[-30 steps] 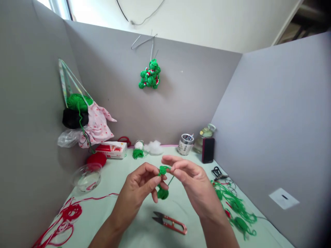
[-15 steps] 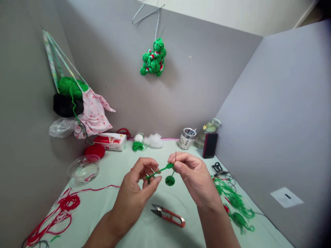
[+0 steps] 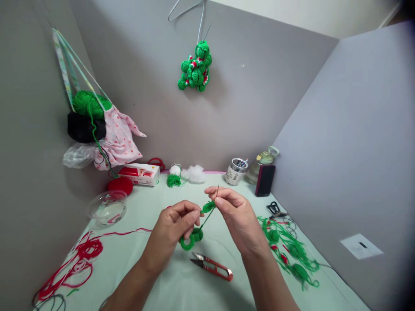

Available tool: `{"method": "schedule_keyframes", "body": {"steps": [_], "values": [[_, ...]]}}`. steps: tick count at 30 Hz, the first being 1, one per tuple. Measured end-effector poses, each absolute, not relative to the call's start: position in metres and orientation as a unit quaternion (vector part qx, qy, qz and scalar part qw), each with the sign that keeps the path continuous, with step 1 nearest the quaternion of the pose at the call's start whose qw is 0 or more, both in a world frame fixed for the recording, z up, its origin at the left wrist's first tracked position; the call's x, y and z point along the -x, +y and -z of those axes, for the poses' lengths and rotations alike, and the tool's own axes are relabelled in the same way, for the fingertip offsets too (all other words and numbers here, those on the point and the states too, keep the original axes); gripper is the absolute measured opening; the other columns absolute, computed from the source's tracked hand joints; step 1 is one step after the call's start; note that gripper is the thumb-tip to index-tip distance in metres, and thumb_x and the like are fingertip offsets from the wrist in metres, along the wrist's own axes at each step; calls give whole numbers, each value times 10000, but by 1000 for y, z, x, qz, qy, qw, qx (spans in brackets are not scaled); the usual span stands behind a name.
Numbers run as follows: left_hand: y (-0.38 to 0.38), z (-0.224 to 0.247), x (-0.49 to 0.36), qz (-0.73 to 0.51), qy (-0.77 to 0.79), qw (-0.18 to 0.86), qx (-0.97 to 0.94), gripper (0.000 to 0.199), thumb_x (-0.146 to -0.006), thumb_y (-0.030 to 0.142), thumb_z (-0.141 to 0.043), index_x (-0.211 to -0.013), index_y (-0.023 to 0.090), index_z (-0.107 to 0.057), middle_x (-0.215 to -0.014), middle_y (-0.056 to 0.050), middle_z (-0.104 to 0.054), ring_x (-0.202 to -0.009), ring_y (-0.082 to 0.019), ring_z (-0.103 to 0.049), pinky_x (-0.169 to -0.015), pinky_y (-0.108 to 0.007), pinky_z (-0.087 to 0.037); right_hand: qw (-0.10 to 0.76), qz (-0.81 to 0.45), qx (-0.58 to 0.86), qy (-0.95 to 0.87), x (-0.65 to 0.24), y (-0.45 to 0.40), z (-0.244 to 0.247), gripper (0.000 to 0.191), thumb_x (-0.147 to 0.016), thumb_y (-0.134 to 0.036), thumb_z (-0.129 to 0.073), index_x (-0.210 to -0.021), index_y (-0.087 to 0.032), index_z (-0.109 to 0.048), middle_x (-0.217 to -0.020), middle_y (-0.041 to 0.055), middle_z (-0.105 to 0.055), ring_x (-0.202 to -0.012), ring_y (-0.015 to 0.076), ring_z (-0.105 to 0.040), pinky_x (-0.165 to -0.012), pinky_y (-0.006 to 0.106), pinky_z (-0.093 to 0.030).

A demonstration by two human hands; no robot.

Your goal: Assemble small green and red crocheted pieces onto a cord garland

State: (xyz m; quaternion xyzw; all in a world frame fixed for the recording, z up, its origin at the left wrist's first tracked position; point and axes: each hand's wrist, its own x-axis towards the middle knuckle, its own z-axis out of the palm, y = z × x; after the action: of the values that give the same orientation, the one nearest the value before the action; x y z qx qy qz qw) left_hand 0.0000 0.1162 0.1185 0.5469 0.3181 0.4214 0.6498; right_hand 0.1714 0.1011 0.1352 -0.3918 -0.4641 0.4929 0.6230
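My left hand [image 3: 177,229] is closed, its thumb and fingers pinching a green crochet piece [image 3: 208,207] whose narrow end reaches toward the other hand. Below the left fingers hang a green crochet ring [image 3: 187,243] and a small round green part [image 3: 197,234]. My right hand [image 3: 238,220] pinches a thin dark needle [image 3: 218,191] pointing upward, beside the tip of the crochet piece. A taut strand of green yarn [image 3: 207,218] slants from the right fingertips down to the round part. Thread snips [image 3: 212,267] with orange handles lie on the table beneath both hands.
Red and white yarn [image 3: 87,250] trails at left, near a clear plastic bowl [image 3: 108,209]. Green crochet parts and yarn tails [image 3: 295,250] lie at right. A tin [image 3: 236,172], a bottle [image 3: 256,170] and a phone [image 3: 265,180] stand behind. A green crochet cluster [image 3: 196,69] hangs above.
The round green part has swung from under my right hand to under my left. A green ring now shows below the left fingers, which have closed more. The view has shifted slightly.
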Motion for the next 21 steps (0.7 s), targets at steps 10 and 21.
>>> {"method": "schedule_keyframes", "body": {"steps": [10,21], "values": [[117,-111,-1,-470,323,660,-488,209,-879,376,-663,-850,171,-636,-654,45,-500,-500,-39,-371,-478,-185,-283,544,-446,411,-580,-174,91,-144,61,-840,-300,-734,-800,-257,-750,-1246,54,-669,-1191,245,-586,-943,380,-481],[115,-110,-1,-480,349,598,-539,187,-900,364,-640,-875,178,-634,-670,44,-500,-542,-62,-416,-514,-200,-346,542,-195,490,-655,-158,76,-151,115,-904,-245,-658,-899,-285,-766,-1186,58,-673,-1108,231,-621,-940,380,-493]]}}
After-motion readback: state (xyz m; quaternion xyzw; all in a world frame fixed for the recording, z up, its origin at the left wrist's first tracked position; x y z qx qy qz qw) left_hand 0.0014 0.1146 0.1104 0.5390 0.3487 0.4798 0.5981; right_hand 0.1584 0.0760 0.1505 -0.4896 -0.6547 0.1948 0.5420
